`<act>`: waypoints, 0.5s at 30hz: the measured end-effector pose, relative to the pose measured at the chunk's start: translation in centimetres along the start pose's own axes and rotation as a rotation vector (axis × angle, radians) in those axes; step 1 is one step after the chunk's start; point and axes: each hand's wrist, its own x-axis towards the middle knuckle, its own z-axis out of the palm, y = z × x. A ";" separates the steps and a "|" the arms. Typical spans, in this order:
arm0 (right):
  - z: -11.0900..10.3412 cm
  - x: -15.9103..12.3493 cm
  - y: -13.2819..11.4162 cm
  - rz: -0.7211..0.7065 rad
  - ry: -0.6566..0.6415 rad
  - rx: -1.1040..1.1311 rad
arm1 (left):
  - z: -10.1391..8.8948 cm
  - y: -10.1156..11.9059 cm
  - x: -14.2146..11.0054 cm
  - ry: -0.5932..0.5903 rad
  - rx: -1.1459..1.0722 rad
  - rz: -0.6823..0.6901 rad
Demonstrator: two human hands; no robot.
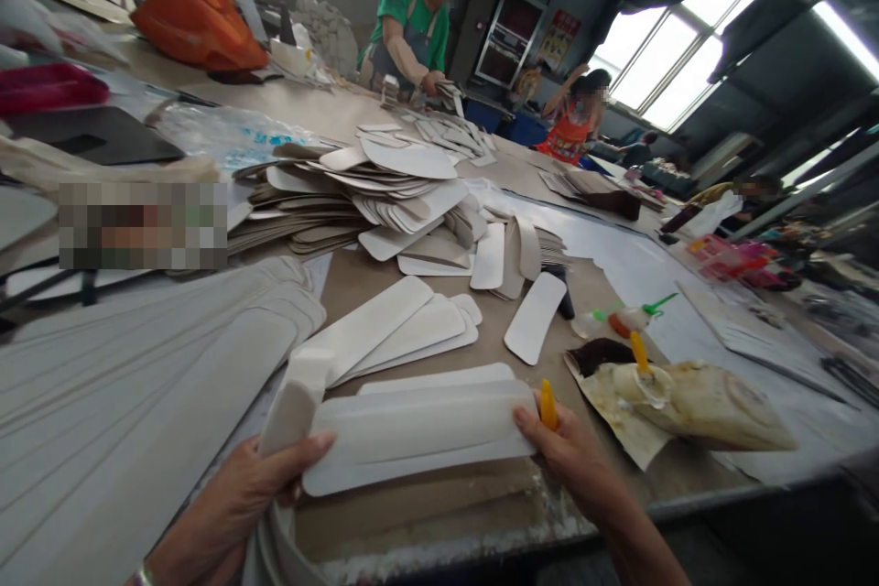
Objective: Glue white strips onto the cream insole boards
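My left hand (240,499) grips the left end of a long white rounded strip (418,435), thumb on top. My right hand (569,453) pinches the strip's right end, and a small yellow nozzle or brush tip (548,405) sticks up between its fingers. The strip lies just above the table's near edge (481,549). More white strips (405,330) lie stacked right behind it. A glue-smeared bottle with a yellow tip (687,398) rests on stained paper to the right.
Big piles of white and beige cut pieces (385,192) cover the table's middle, and long sheets (124,385) fan out at the left. An orange bag (199,18) sits far left. A person in green (412,18) and another person (580,114) work at the far side.
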 end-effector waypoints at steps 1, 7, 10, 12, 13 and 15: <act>0.0 0.0 0.0 0.017 -0.028 0.067 | 0.0 0.1 -0.1 -0.054 -0.041 -0.039; 0.3 0.0 0.0 0.068 -0.102 0.285 | 0.0 0.3 -0.3 -0.254 -0.294 -0.185; 0.4 0.4 0.0 0.090 -0.072 0.251 | -0.1 -0.1 -0.2 -0.207 -0.262 -0.146; 0.4 0.9 0.1 0.099 -0.039 0.211 | -0.1 -0.4 -0.2 -0.149 -0.205 -0.106; 0.3 1.2 0.2 0.095 -0.028 0.180 | -0.1 -0.4 -0.2 -0.118 -0.177 -0.087; 0.2 2.1 0.2 0.068 -0.028 0.083 | -0.2 -0.4 -0.3 -0.063 -0.132 -0.062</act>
